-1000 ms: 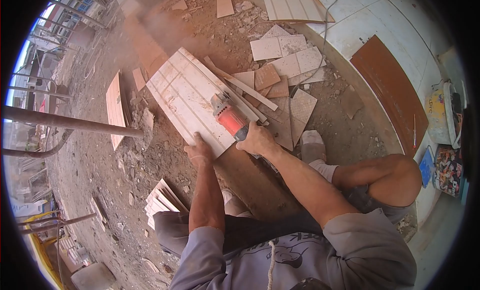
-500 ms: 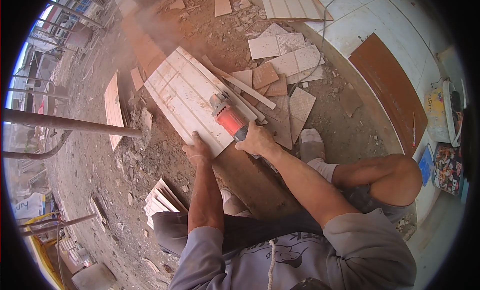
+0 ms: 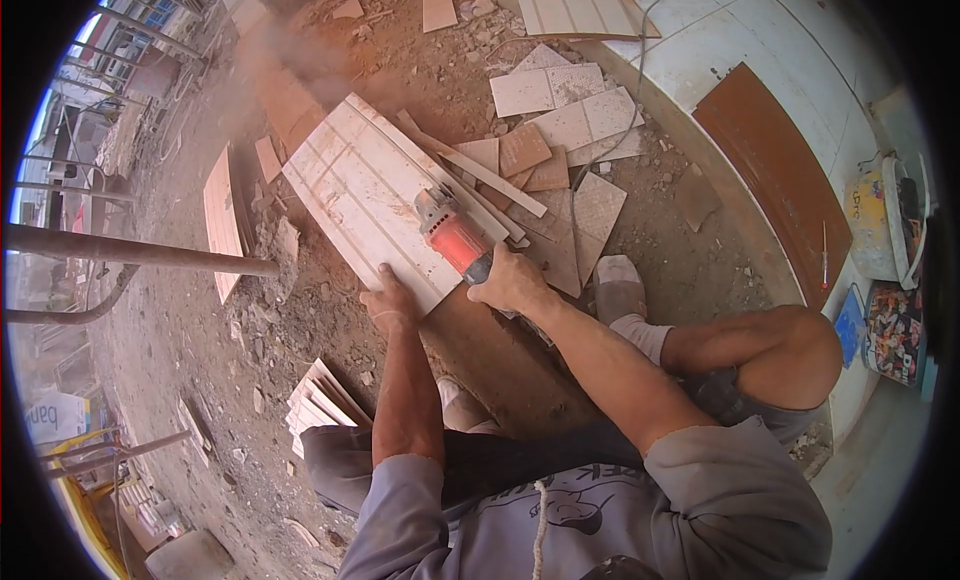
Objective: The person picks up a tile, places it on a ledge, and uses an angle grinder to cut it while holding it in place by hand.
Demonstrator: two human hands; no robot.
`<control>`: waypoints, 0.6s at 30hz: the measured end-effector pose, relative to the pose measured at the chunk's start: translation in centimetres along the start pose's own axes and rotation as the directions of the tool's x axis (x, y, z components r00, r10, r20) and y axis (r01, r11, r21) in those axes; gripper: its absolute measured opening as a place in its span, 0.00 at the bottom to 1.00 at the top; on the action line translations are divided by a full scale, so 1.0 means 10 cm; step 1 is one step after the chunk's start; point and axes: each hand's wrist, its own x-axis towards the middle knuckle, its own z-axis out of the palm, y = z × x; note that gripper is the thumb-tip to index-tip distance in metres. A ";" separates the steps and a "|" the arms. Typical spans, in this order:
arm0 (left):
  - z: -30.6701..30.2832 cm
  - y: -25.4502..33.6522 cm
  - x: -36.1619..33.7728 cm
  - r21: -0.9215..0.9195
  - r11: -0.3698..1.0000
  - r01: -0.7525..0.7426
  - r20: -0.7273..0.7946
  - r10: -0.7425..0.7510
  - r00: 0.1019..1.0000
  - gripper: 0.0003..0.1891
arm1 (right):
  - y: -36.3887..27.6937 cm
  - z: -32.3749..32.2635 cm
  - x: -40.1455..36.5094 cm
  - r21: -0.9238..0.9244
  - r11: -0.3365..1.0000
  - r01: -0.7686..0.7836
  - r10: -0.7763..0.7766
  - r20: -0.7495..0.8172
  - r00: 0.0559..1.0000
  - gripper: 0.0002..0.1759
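Note:
A red angle grinder (image 3: 458,242) rests over a white tile (image 3: 365,195) scored with long parallel lines. My right hand (image 3: 510,280) is wrapped round the grinder's dark rear end. Its head points away from me, near the tile's right side; the disc itself cannot be made out. At the tile's near left corner, my left hand (image 3: 392,298) grips the edge with the thumb on top. Beneath the tile runs a dusty plank (image 3: 505,365). Narrow cut strips (image 3: 495,180) lie along the tile's right side.
Broken tile pieces (image 3: 575,120) lie right of the work. A metal pole (image 3: 140,250) juts in from the left. A cable (image 3: 640,80) runs over the ground. A brown panel (image 3: 780,175), a screwdriver (image 3: 825,255) and a bucket (image 3: 880,220) are at right. Dust hangs at the far end.
The whole view has shifted slightly. Both hands keep their hold, and the grinder stays at nearly the same place on the tile.

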 end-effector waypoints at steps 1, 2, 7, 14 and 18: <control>0.00 0.00 0.00 -0.001 1.000 0.002 0.001 -0.002 1.000 0.46 | 0.00 0.00 -0.01 0.003 1.000 -0.001 0.001 0.003 1.000 0.42; -0.01 0.00 0.00 -0.001 1.000 0.003 0.001 -0.003 1.000 0.46 | 0.00 0.00 -0.01 0.003 1.000 -0.001 0.001 0.004 1.000 0.42; 0.00 -0.01 0.00 -0.030 0.999 -0.014 -0.001 0.014 1.000 0.45 | 0.04 0.01 -0.01 0.044 0.999 0.016 -0.016 -0.007 1.000 0.43; -0.01 0.00 -0.01 -0.024 1.000 0.007 0.005 -0.007 1.000 0.45 | 0.04 0.00 -0.04 0.006 1.000 0.015 -0.015 -0.010 1.000 0.41; 0.04 -0.05 0.04 0.009 1.000 -0.021 -0.014 0.021 1.000 0.43 | 0.07 0.01 -0.04 0.034 0.999 0.022 -0.022 -0.018 1.000 0.42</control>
